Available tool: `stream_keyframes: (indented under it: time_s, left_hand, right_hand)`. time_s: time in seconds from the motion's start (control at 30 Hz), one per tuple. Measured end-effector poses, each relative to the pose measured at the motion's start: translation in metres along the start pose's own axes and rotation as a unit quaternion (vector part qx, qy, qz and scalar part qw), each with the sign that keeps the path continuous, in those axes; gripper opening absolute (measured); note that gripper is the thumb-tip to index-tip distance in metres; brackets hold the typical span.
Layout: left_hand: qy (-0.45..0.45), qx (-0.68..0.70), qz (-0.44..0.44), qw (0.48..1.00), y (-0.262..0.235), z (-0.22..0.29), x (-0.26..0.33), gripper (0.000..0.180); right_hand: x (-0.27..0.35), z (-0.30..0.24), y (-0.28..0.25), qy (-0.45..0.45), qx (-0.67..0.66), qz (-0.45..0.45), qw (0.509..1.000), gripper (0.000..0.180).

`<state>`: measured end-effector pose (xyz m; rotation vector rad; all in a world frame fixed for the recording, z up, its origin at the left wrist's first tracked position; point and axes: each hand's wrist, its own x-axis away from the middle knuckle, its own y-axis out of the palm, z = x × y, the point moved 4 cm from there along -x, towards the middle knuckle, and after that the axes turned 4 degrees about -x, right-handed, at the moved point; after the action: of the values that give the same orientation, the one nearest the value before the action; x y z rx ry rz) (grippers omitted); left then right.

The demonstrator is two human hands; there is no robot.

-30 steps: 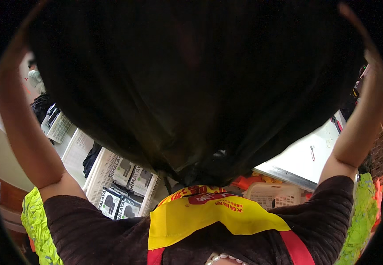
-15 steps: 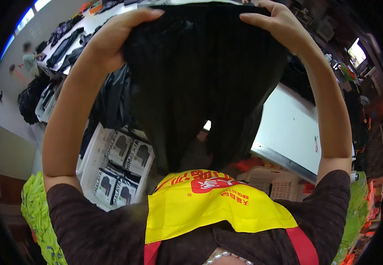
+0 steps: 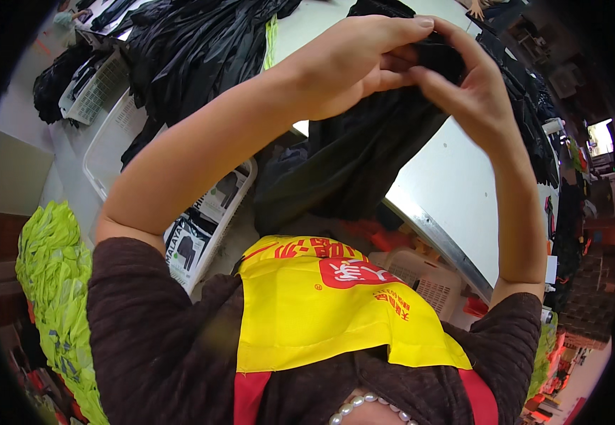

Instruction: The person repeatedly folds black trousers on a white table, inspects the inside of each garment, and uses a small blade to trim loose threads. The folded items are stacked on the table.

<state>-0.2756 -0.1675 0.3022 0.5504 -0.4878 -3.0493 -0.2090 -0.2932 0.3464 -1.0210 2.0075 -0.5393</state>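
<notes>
Black trousers (image 3: 375,142) hang from my raised hands, bunched at the top and slanting down toward the lower left. My left hand (image 3: 350,64) is closed on the gathered upper edge, thumb stretched along the top. Close against it, my right hand (image 3: 470,85) curls round the same bunched cloth, its thumb pointing at the left fingers. Some fingertips are hidden in the dark fabric. The trouser legs fall in front of the yellow apron (image 3: 343,304).
A white table (image 3: 456,191) stands beyond and to the right. Black garments (image 3: 194,57) are heaped at upper left. A white basket (image 3: 233,205) holds packaged goods; a pale crate (image 3: 421,276) sits below the table. Neon-yellow clothing (image 3: 56,297) is piled left. Another person's hand (image 3: 476,10) shows at the top.
Half a second ago my hands were wide apart, holding the trousers spread. My left hand has moved right to meet the right one, and the waist is now bunched between them. The view has shifted.
</notes>
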Motion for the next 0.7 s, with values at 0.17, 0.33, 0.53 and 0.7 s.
stream_keyframes:
  time_s: [0.17, 0.33, 0.53, 0.7]
  left_hand:
    - [0.091, -0.296, 0.117, 0.944, -0.094, -0.036, 0.07, 0.039]
    - [-0.13, -0.285, 0.282, 0.907, -0.181, -0.256, 0.15, 0.052]
    - [-0.412, 0.083, 0.143, 0.896, -0.1, -0.268, 0.189, 0.078]
    - [-0.379, 0.182, 0.106, 0.901, -0.045, -0.218, 0.176, 0.089]
  right_hand:
    - [0.006, 0.036, -0.033, 0.065, -0.159, 0.033, 0.985, 0.05]
    - [-0.005, 0.017, -0.074, -0.044, -0.236, 0.027, 0.97, 0.053]
    - [-0.003, 0.022, -0.115, -0.025, -0.26, 0.074, 0.962, 0.047]
    - [-0.002, 0.026, -0.132, -0.129, -0.364, 0.033, 0.922, 0.03]
